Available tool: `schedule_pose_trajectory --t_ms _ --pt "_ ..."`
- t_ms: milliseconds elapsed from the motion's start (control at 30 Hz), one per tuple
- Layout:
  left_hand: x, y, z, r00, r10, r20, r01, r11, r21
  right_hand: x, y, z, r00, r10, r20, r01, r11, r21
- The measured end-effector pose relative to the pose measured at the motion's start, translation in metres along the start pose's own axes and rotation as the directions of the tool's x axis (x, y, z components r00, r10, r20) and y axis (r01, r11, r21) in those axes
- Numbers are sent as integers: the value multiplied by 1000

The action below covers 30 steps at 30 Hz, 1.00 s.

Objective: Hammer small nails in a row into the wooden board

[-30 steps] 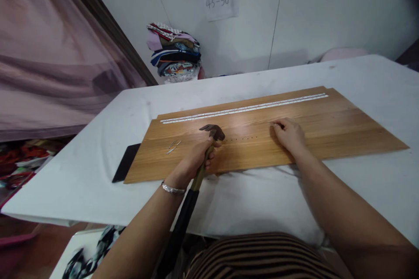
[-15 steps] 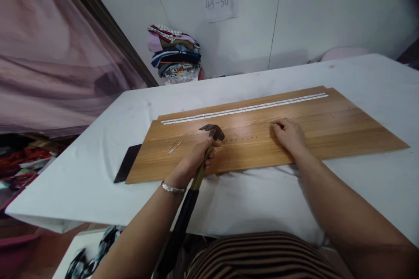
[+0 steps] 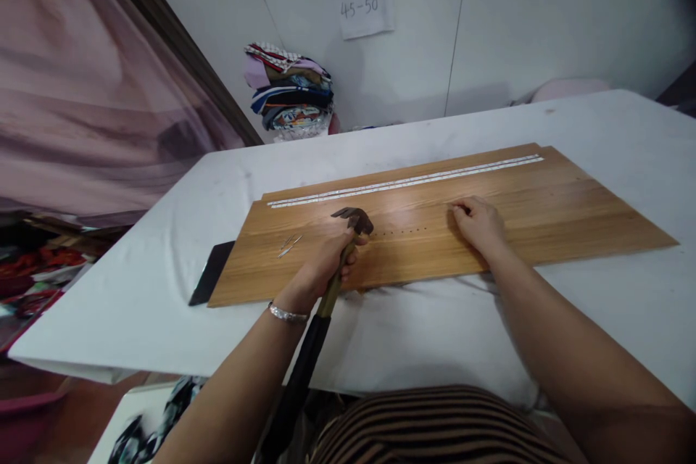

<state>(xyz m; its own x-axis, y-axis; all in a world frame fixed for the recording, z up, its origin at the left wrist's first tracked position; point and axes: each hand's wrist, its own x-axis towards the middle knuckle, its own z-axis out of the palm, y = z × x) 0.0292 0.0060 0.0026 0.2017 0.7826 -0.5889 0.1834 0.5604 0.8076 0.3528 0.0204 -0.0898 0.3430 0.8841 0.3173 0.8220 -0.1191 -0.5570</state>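
Observation:
My left hand (image 3: 330, 261) is wrapped round the upper handle of a claw hammer (image 3: 328, 301), just below its dark metal head. The black grip slants down toward my lap. Beneath the hammer head lies a wood-grain board (image 3: 522, 221). A row of small dark nails or holes (image 3: 403, 231) runs along it to the right of the hammer. Farther right, my right hand (image 3: 479, 223) rests on the board, closed with thumb and fingers together; what they hold, if anything, is too small to make out. Several loose nails (image 3: 290, 243) lie left of my left hand.
Two white measuring strips (image 3: 407, 181) run along the board's far side. A black flat object (image 3: 212, 273) pokes out under its left end. The board lies on a white-covered table (image 3: 146, 319). Folded cloths (image 3: 293, 90) are stacked by the wall, and a pink curtain (image 3: 98, 87) hangs left.

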Motion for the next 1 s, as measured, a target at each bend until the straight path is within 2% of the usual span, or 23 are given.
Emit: schedule_pose_trajectory --t_ms 200,400,733,1000 --pt "1 -1 2 1000 -24 -4 24 1000 6 0 -1 -1 1000 9 -3 -9 1000 -2" --pt "0 2 0 1000 4 11 -3 1000 -14 0 1 1 1000 -5 -19 6 1000 4" --pt "-7 7 8 997 -76 -34 76 997 2 0 -4 -2 1000 30 6 -30 999 -21" --pt "-6 6 4 1000 -28 -15 27 1000 -9 0 2 2 1000 -8 -29 7 1000 -17"
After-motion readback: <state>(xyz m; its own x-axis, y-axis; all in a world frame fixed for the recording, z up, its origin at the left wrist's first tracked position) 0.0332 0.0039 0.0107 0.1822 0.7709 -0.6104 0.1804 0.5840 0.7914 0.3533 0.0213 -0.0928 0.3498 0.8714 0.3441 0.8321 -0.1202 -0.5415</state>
